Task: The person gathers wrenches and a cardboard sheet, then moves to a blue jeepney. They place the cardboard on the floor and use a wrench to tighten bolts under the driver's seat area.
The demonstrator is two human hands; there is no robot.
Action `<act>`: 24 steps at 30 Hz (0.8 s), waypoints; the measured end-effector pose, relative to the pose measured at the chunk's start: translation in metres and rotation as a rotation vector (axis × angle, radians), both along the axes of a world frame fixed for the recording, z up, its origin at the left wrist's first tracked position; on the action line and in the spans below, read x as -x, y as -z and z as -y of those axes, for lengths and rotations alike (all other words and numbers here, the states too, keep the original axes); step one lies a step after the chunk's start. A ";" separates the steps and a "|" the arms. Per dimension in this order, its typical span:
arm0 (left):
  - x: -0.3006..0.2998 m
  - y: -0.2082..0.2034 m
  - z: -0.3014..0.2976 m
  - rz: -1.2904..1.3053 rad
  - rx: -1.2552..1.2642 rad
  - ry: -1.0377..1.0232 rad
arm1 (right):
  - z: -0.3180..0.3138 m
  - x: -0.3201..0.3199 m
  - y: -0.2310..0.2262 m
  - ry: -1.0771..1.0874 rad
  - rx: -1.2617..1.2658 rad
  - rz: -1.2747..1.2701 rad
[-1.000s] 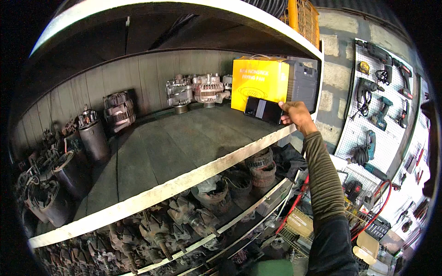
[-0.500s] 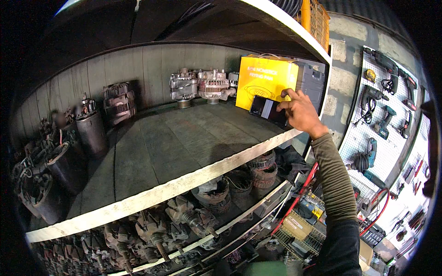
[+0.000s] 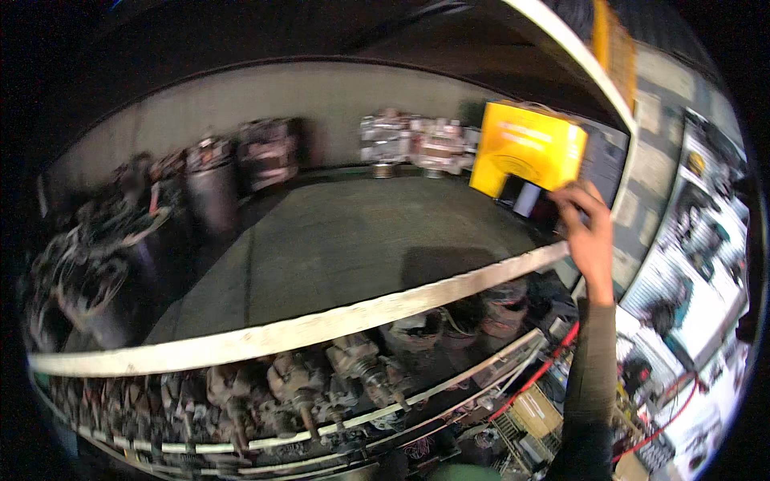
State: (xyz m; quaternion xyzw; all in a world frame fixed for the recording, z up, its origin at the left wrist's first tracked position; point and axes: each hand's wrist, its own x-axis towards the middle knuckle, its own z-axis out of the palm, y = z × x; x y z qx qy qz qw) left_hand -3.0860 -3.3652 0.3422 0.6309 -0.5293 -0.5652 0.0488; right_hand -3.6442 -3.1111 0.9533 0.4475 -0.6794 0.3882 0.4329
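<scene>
My right hand (image 3: pixel 591 231) reaches up to the right end of a shelf (image 3: pixel 353 228), its fingers curled at the right end of a dark, flat, phone-like device (image 3: pixel 526 198) with a pale patch on its face. The device stands tilted in front of a yellow cardboard box (image 3: pixel 525 140) with a carry handle. Blur smears the fingertips, so their exact contact is hard to make out. My left hand is out of the picture.
Alternators (image 3: pixel 439 148) sit at the back of the shelf, left of the box. Dark cylindrical motors (image 3: pixel 215 192) crowd its left end. A pale wooden edge (image 3: pixel 321 325) runs along the front, with used metal parts (image 3: pixel 297 385) below. Power tools hang on a white pegboard (image 3: pixel 654 280).
The view has swung, so shelf, box and hand appear farther right and the picture is blurrier. My right hand stays at the device's right end, its fingers drawn closer together.
</scene>
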 end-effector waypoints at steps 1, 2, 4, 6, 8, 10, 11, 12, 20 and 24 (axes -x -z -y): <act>-0.017 0.002 -0.009 0.023 -0.001 -0.028 | 0.003 -0.016 0.012 -0.106 0.062 0.113; -0.040 0.005 -0.025 0.060 -0.007 -0.064 | 0.004 -0.035 0.027 -0.211 0.098 0.180; -0.088 0.009 -0.059 0.186 -0.030 -0.082 | 0.001 -0.078 0.056 -0.227 -0.003 0.320; -0.122 0.012 -0.096 0.339 -0.080 0.007 | -0.009 -0.125 0.082 -0.298 -0.250 0.327; -0.132 0.013 -0.125 0.358 -0.145 0.092 | -0.016 -0.162 0.093 -0.791 -0.764 0.221; -0.131 0.010 -0.145 0.188 0.231 -0.011 | -0.024 -0.205 0.119 -1.286 -1.138 0.065; -0.125 0.005 -0.153 0.295 0.243 0.074 | -0.027 -0.230 0.140 -1.366 -1.333 0.387; -0.128 -0.001 -0.166 0.178 0.349 -0.035 | -0.031 -0.257 0.167 -1.416 -1.278 0.508; -0.141 -0.057 -0.278 -0.393 0.599 -0.294 | -0.052 -0.455 0.468 -1.237 -1.630 1.013; -0.185 -0.073 -0.331 -0.485 0.566 -0.606 | -0.078 -0.543 0.521 -1.446 -1.678 0.974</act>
